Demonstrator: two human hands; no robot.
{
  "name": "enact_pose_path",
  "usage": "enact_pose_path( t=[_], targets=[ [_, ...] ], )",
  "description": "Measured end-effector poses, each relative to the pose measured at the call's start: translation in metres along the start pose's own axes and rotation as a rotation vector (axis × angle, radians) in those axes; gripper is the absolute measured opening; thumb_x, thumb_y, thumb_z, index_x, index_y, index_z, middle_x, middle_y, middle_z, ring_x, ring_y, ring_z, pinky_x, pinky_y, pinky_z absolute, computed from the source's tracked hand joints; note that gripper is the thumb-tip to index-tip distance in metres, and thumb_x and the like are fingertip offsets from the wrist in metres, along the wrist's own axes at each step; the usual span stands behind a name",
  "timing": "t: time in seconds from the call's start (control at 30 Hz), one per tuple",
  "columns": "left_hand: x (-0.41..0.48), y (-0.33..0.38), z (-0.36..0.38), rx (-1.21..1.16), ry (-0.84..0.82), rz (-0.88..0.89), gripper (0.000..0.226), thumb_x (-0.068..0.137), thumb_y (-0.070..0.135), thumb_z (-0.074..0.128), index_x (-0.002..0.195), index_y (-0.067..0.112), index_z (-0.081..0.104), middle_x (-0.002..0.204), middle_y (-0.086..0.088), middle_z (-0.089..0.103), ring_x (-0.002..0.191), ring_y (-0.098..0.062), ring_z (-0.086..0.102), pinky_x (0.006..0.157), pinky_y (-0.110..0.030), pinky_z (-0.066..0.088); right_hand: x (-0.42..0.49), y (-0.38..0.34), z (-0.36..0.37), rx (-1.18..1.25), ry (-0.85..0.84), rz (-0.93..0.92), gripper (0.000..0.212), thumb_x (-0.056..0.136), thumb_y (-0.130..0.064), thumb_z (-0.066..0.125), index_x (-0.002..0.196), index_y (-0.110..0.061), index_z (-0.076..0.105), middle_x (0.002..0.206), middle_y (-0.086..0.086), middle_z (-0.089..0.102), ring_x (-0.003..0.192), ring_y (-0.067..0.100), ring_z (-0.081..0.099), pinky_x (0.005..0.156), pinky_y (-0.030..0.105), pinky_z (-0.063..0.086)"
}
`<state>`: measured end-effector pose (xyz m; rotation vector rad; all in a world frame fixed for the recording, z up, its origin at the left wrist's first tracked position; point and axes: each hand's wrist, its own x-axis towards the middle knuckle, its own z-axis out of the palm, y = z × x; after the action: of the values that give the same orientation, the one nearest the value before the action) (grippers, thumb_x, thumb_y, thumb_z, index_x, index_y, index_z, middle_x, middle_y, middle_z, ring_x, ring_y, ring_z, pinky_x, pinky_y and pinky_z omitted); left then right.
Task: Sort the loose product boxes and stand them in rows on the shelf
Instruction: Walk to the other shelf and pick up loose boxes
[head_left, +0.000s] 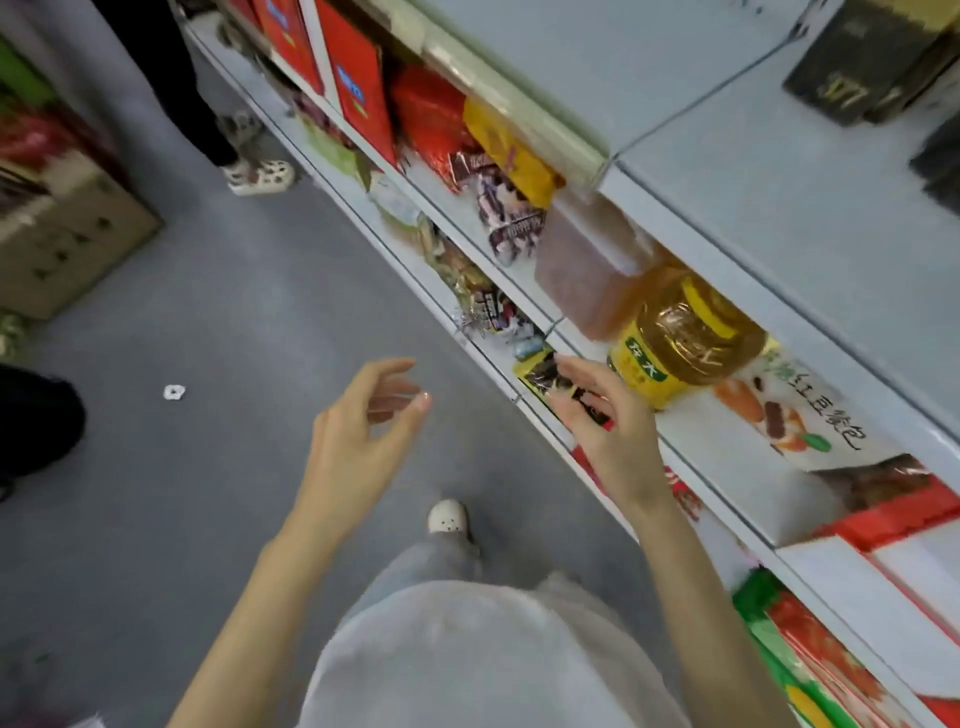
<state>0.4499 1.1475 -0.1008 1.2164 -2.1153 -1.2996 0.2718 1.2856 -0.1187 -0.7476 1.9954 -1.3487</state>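
I look down along a white shelf unit (727, 260) running from upper left to lower right. My right hand (602, 421) is at the edge of a lower shelf, fingers spread over a dark and yellow packet (545, 376) lying there; I cannot tell whether the fingers touch it. My left hand (363, 431) hovers over the grey floor to the left, fingers apart, holding nothing. Red product boxes (358, 88) stand on the shelf further up. A white flat box with printed food pictures (795, 410) lies on the shelf to the right of my right hand.
Two oil bottles (691, 338) sit just above my right hand. Snack bags (504, 150) fill the shelves. A cardboard carton (67, 234) stands on the floor at left. Another person's leg and shoe (257, 174) are in the aisle ahead. Dark boxes (872, 62) sit on the top shelf.
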Motion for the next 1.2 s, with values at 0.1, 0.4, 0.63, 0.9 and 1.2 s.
enact_pose_path(
  t=[0.1,0.4,0.63,0.9,1.2],
  targets=[
    [0.078,0.009,-0.046,0.003,0.005,0.038,0.023,0.089,0.024,0.064,0.107,0.037,0.058,0.094,0.018,0.068,0.086,0.005,0.062,0.079,-0.005,0.042,0.059,-0.045,0.026,-0.06,-0.004,-0.089,0.037,0.089,-0.03,0.066,0.125,-0.032,0.06,0.124,-0.021,0.06,0.118,-0.005,0.052,0.099,0.012,0.039],
    [0.262,0.006,-0.058,0.009,-0.124,0.111,0.028,0.087,0.034,0.064,0.111,0.044,0.053,0.113,0.018,0.062,0.096,0.002,0.062,0.084,-0.006,0.044,0.238,-0.097,0.08,-0.021,-0.052,-0.033,0.042,0.088,-0.027,0.068,0.127,-0.032,0.056,0.123,-0.017,0.059,0.103,0.0,0.062,0.092,0.019,0.049],
    [0.442,0.051,-0.104,0.079,-0.044,0.191,0.025,0.089,0.033,0.062,0.114,0.034,0.058,0.11,0.017,0.063,0.1,0.004,0.06,0.082,0.0,0.039,0.404,-0.152,0.1,0.06,-0.024,-0.06,0.035,0.086,-0.026,0.07,0.116,-0.039,0.057,0.117,-0.015,0.061,0.092,-0.001,0.064,0.085,0.021,0.051],
    [0.585,0.061,-0.141,-0.001,0.042,0.141,0.022,0.09,0.031,0.063,0.107,0.042,0.057,0.108,0.022,0.062,0.097,0.006,0.06,0.079,-0.004,0.043,0.556,-0.219,0.123,0.064,0.01,-0.107,0.028,0.088,-0.02,0.067,0.112,-0.032,0.058,0.106,-0.015,0.061,0.081,-0.007,0.061,0.073,0.009,0.047],
    [0.742,0.045,-0.157,-0.098,-0.014,0.145,0.026,0.09,0.022,0.063,0.115,0.028,0.058,0.118,0.007,0.059,0.092,0.009,0.06,0.076,-0.007,0.044,0.694,-0.226,0.187,0.074,0.094,-0.006,0.023,0.088,-0.024,0.068,0.109,-0.031,0.063,0.106,-0.013,0.066,0.086,-0.002,0.064,0.077,0.012,0.046]
  ],
)
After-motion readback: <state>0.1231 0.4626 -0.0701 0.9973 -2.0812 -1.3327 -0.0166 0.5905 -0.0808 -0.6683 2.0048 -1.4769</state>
